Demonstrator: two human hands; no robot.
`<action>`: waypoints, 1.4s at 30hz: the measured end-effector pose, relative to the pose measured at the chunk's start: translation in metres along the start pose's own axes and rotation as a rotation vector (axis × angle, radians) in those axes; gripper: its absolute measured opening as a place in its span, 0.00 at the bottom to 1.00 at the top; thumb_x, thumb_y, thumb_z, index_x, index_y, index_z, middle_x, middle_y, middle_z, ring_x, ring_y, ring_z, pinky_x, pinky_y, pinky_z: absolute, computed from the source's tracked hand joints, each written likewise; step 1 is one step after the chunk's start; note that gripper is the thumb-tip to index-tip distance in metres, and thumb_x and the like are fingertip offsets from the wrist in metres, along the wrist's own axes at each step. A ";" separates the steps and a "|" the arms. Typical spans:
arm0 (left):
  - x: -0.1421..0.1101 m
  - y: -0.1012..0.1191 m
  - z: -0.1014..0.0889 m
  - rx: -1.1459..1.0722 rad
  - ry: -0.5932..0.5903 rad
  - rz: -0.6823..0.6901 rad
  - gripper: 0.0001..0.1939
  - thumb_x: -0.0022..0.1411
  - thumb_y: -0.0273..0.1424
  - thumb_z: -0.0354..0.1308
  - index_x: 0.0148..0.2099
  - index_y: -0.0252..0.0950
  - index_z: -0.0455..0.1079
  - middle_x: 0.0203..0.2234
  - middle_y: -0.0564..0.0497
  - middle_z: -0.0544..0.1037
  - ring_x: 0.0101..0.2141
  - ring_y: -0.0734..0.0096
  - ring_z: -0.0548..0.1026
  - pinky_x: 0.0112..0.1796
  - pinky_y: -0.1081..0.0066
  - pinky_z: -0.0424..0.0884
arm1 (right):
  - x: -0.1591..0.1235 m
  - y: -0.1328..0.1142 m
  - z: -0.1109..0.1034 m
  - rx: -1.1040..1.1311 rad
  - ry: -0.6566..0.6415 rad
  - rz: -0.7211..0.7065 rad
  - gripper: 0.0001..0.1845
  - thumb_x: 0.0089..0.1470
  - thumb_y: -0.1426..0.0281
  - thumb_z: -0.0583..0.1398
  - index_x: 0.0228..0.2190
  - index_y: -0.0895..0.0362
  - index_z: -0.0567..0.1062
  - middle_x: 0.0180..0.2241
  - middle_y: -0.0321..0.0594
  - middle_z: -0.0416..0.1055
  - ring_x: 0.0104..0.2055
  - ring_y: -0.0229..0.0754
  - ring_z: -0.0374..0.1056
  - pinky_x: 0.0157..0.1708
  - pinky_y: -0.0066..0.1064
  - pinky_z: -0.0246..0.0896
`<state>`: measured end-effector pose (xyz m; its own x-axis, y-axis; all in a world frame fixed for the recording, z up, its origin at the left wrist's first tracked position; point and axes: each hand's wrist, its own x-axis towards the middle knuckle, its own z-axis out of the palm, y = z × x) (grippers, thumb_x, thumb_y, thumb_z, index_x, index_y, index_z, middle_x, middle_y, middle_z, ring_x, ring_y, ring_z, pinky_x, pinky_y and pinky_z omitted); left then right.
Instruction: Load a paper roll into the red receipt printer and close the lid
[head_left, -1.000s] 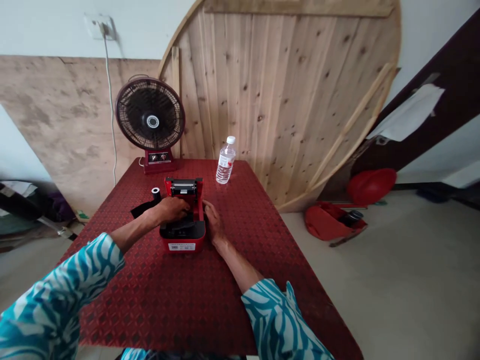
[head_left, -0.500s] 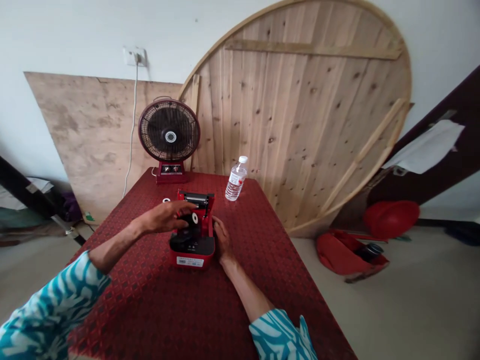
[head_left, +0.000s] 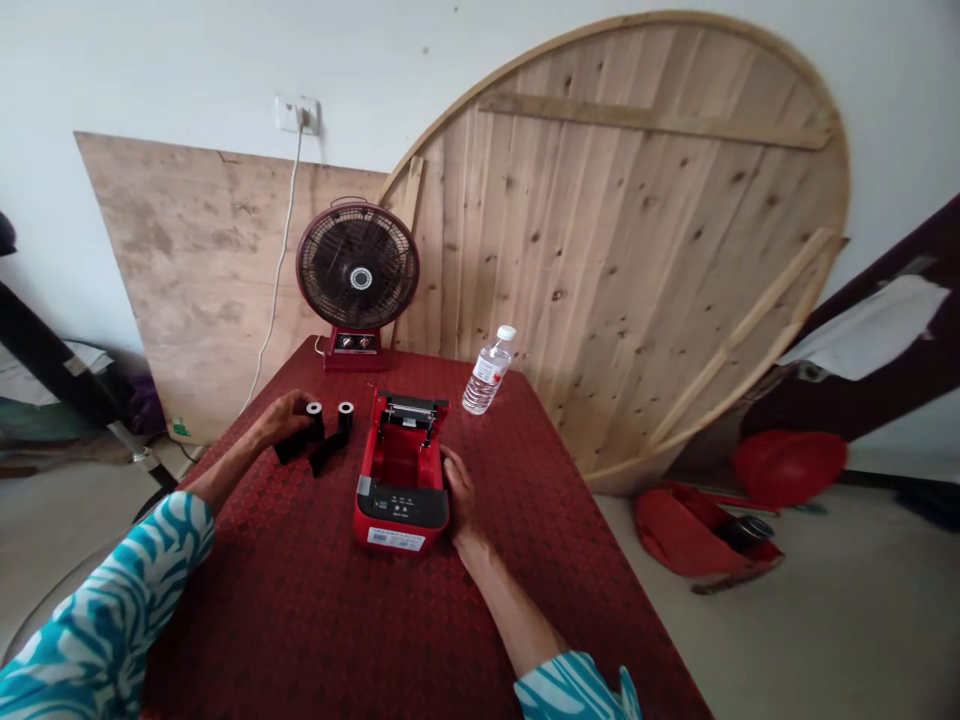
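Observation:
A small red and black printer [head_left: 403,507] sits on the table with its lid raised, and its red inner bay shows no roll. My right hand [head_left: 459,490] is closed against the printer's right side, its thumb not clearly seen. Left of the printer, my left hand [head_left: 289,415] pinches a black roll with a white core [head_left: 315,410], which stands upright with a loose black end on the tabletop. Beside it, a second black roll [head_left: 345,410] also stands on end, its strip partly unwound.
A red patterned cloth [head_left: 480,640] covers the table. A dark red fan [head_left: 358,270] and a clear water bottle [head_left: 489,372] stand at its far side. Behind lean a round wooden board [head_left: 600,240] and a plywood sheet [head_left: 195,260]. A red bag [head_left: 675,530] lies on the floor at right.
My left hand has lifted the black roll out of the printer's bay and carried it left, onto the table by the other roll. My right hand stays at the printer's side.

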<state>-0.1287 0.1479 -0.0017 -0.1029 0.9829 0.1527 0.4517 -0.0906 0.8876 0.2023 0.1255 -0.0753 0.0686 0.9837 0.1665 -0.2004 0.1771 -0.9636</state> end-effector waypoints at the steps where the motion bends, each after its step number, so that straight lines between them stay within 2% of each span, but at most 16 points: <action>1: 0.000 -0.005 0.003 0.020 -0.016 -0.003 0.16 0.36 0.34 0.61 0.31 0.37 0.66 0.23 0.55 0.77 0.28 0.63 0.77 0.32 0.67 0.73 | 0.000 0.000 -0.001 -0.009 0.000 0.000 0.20 0.51 0.56 0.58 0.42 0.52 0.77 0.47 0.41 0.76 0.52 0.48 0.68 0.53 0.41 0.57; 3: 0.001 -0.009 0.003 0.069 -0.045 -0.005 0.16 0.37 0.37 0.61 0.32 0.37 0.68 0.24 0.53 0.79 0.31 0.61 0.78 0.33 0.66 0.74 | 0.000 0.002 -0.001 -0.010 -0.003 0.007 0.20 0.51 0.56 0.57 0.43 0.52 0.77 0.48 0.41 0.75 0.52 0.48 0.67 0.54 0.41 0.57; 5: 0.004 -0.006 -0.001 0.128 -0.069 0.003 0.20 0.39 0.39 0.61 0.37 0.37 0.71 0.31 0.50 0.81 0.37 0.57 0.79 0.37 0.64 0.74 | 0.001 0.003 -0.001 0.006 -0.010 0.015 0.20 0.51 0.56 0.57 0.43 0.52 0.77 0.48 0.40 0.76 0.52 0.47 0.67 0.54 0.41 0.57; 8: 0.012 0.007 -0.005 0.237 -0.096 0.036 0.26 0.46 0.41 0.58 0.47 0.36 0.72 0.45 0.43 0.79 0.48 0.54 0.75 0.46 0.62 0.71 | 0.001 0.003 0.000 0.022 -0.020 0.015 0.20 0.52 0.56 0.57 0.43 0.52 0.77 0.47 0.40 0.76 0.52 0.47 0.67 0.53 0.40 0.57; 10: 0.017 0.017 0.000 0.325 -0.117 0.056 0.24 0.48 0.39 0.58 0.49 0.37 0.72 0.49 0.42 0.77 0.51 0.53 0.73 0.50 0.61 0.68 | 0.001 0.003 0.000 0.019 -0.015 0.013 0.20 0.51 0.56 0.57 0.42 0.52 0.77 0.47 0.40 0.76 0.52 0.47 0.67 0.54 0.41 0.57; 12: 0.021 0.026 0.010 0.417 -0.135 0.064 0.20 0.48 0.34 0.58 0.46 0.38 0.74 0.47 0.42 0.79 0.51 0.50 0.73 0.52 0.57 0.65 | 0.001 0.002 0.000 0.005 -0.008 0.015 0.20 0.51 0.56 0.58 0.42 0.51 0.77 0.48 0.40 0.75 0.52 0.48 0.67 0.54 0.41 0.56; 15: 0.025 0.034 0.027 0.525 -0.143 0.067 0.15 0.45 0.28 0.57 0.38 0.38 0.77 0.39 0.42 0.81 0.49 0.45 0.74 0.53 0.50 0.61 | 0.001 0.002 -0.001 -0.006 0.000 0.014 0.20 0.51 0.55 0.58 0.42 0.51 0.77 0.47 0.40 0.76 0.52 0.48 0.67 0.54 0.41 0.57; 18: 0.026 0.038 0.038 0.557 -0.139 0.085 0.13 0.44 0.26 0.57 0.35 0.40 0.76 0.32 0.45 0.82 0.45 0.47 0.76 0.52 0.51 0.61 | 0.001 0.001 0.000 -0.002 -0.006 0.000 0.20 0.51 0.55 0.58 0.42 0.51 0.77 0.47 0.40 0.76 0.52 0.48 0.67 0.54 0.41 0.57; 22: 0.023 0.041 0.033 0.472 -0.133 0.129 0.10 0.45 0.31 0.60 0.34 0.39 0.73 0.32 0.47 0.81 0.42 0.53 0.77 0.48 0.60 0.66 | 0.000 -0.002 0.002 -0.001 0.002 0.003 0.20 0.50 0.55 0.58 0.41 0.51 0.77 0.46 0.40 0.76 0.52 0.48 0.68 0.53 0.41 0.58; 26: 0.007 0.052 0.009 0.313 -0.129 0.169 0.14 0.52 0.37 0.55 0.40 0.36 0.68 0.36 0.46 0.80 0.38 0.62 0.78 0.39 0.67 0.72 | 0.001 -0.003 0.003 0.019 0.007 0.015 0.21 0.50 0.54 0.58 0.41 0.51 0.77 0.47 0.41 0.76 0.52 0.48 0.68 0.54 0.41 0.58; 29: -0.015 0.071 -0.010 0.050 -0.131 0.166 0.18 0.54 0.42 0.55 0.44 0.35 0.65 0.34 0.48 0.78 0.32 0.66 0.77 0.34 0.69 0.73 | 0.003 0.001 0.003 0.032 -0.007 0.025 0.22 0.49 0.53 0.59 0.42 0.51 0.77 0.47 0.40 0.76 0.52 0.49 0.68 0.55 0.42 0.57; 32: -0.039 0.093 -0.012 -0.236 -0.184 0.102 0.24 0.51 0.45 0.63 0.47 0.37 0.66 0.33 0.48 0.78 0.28 0.68 0.76 0.29 0.70 0.72 | 0.004 0.005 0.002 0.044 -0.026 0.029 0.22 0.50 0.53 0.59 0.43 0.50 0.77 0.48 0.38 0.75 0.52 0.48 0.68 0.55 0.42 0.57; 35: -0.054 0.114 0.007 -0.185 -0.259 0.131 0.28 0.47 0.45 0.67 0.48 0.38 0.69 0.36 0.48 0.79 0.32 0.66 0.76 0.32 0.69 0.73 | 0.003 0.005 0.003 0.064 -0.028 0.028 0.21 0.50 0.54 0.59 0.43 0.49 0.76 0.48 0.37 0.75 0.53 0.48 0.68 0.55 0.41 0.57; 38: -0.058 0.128 0.038 0.120 -0.337 0.258 0.23 0.50 0.44 0.65 0.46 0.38 0.72 0.37 0.49 0.79 0.36 0.64 0.76 0.38 0.68 0.72 | 0.002 0.000 0.006 0.078 -0.033 0.028 0.21 0.49 0.54 0.60 0.43 0.50 0.77 0.47 0.37 0.76 0.52 0.47 0.68 0.55 0.41 0.57; 42: -0.053 0.135 0.079 0.530 -0.359 0.469 0.15 0.57 0.39 0.63 0.46 0.40 0.73 0.39 0.49 0.78 0.40 0.64 0.76 0.43 0.66 0.71 | 0.001 -0.005 0.008 0.085 -0.034 0.009 0.20 0.50 0.55 0.59 0.42 0.51 0.77 0.46 0.37 0.76 0.51 0.47 0.68 0.55 0.40 0.58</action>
<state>0.0078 0.0959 0.0753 0.4540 0.8609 0.2296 0.7479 -0.5083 0.4269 0.1957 0.1264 -0.0691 0.0333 0.9856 0.1660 -0.2831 0.1685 -0.9442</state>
